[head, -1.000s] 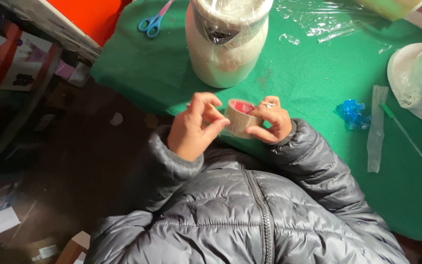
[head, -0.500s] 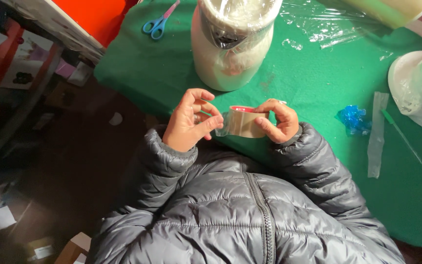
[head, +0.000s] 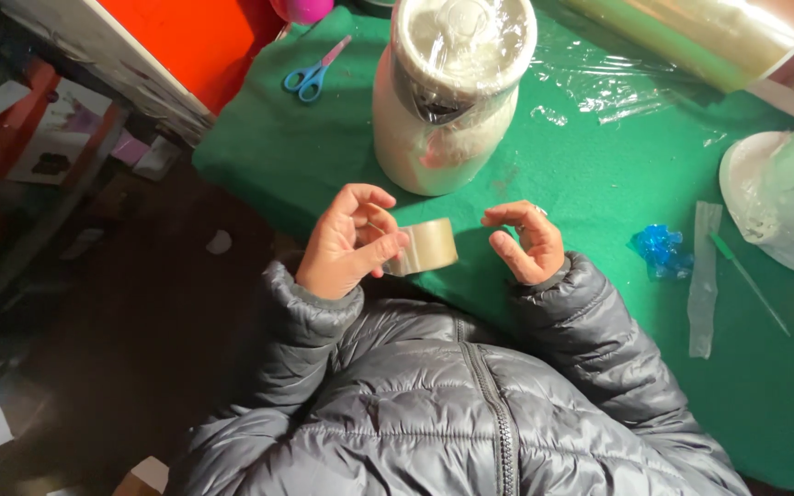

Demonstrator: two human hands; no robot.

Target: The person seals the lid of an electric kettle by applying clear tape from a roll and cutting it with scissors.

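Note:
My left hand [head: 346,246] grips a roll of clear brownish packing tape [head: 429,246] between thumb and fingers, just above the near edge of the green-covered table [head: 599,174]. My right hand [head: 526,241] hovers a short way to the right of the roll, fingers curled and apart, with nothing visible between them. I cannot see a strip of tape stretched between roll and right hand. Behind the roll stands a white jar [head: 448,101] wrapped in clear film. My grey padded jacket sleeves fill the bottom of the view.
Blue scissors [head: 314,73] lie at the table's far left. A roll of cling film [head: 691,37] lies at the back right. A blue crumpled piece [head: 662,250], a plastic strip [head: 702,276], a thin green stick [head: 751,280] and a white container [head: 774,202] sit to the right. Dark, cluttered floor lies left.
Both hands held the tape roll before. My right hand has let go and moved to the right; the roll stays in my left hand, turned side-on.

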